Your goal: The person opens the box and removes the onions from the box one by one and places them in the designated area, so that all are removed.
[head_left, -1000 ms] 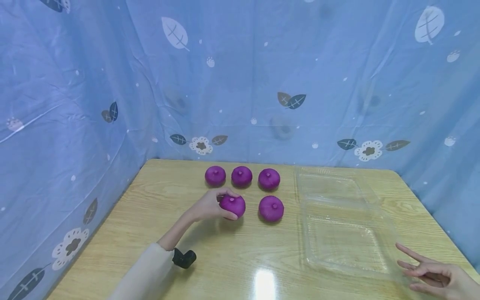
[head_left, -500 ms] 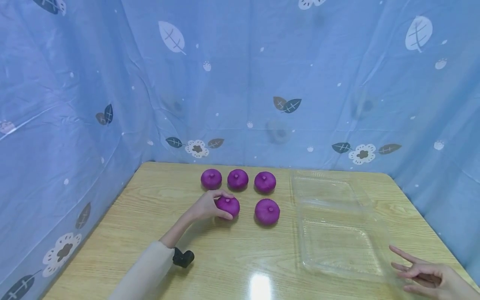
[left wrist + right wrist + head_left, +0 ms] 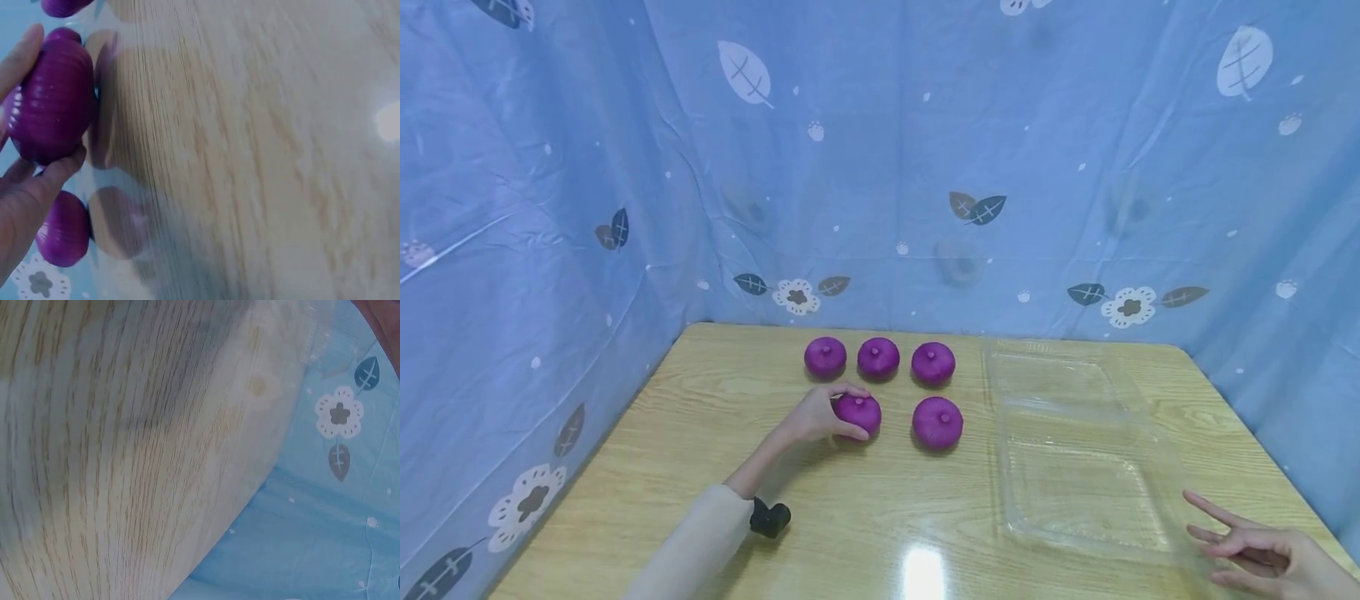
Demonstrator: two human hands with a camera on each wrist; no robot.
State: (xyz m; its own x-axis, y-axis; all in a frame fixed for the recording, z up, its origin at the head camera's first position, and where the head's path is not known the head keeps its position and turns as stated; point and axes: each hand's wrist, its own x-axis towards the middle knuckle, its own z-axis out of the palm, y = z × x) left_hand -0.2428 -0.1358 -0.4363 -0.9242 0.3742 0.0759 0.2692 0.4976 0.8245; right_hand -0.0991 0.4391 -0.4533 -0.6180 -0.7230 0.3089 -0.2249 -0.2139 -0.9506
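My left hand [image 3: 815, 414] grips a purple onion [image 3: 859, 416], with its thumb on the near side and fingers on the far side. The left wrist view shows the thumb and fingers about the same onion [image 3: 56, 100], low over the table. Right of it lies another onion [image 3: 937, 423]. Behind them is a row of three more, including the left onion [image 3: 825, 357], the middle onion [image 3: 878, 358] and the right onion [image 3: 933, 364]. My right hand [image 3: 1262, 554] hovers with fingers loosely spread by the near right corner of a clear plastic container [image 3: 1011, 492].
The container's lid part [image 3: 992, 375] lies unfolded at the back. Wooden tabletop [image 3: 865, 517] stretches beneath everything. A patterned blue curtain [image 3: 880, 167] closes off the back and both sides. A black device [image 3: 770, 518] sits at my left wrist.
My left hand has lowered the gripped onion a little toward the table, and its shadow has drawn in beneath it. The head view has shifted slightly. The right hand keeps its pose.
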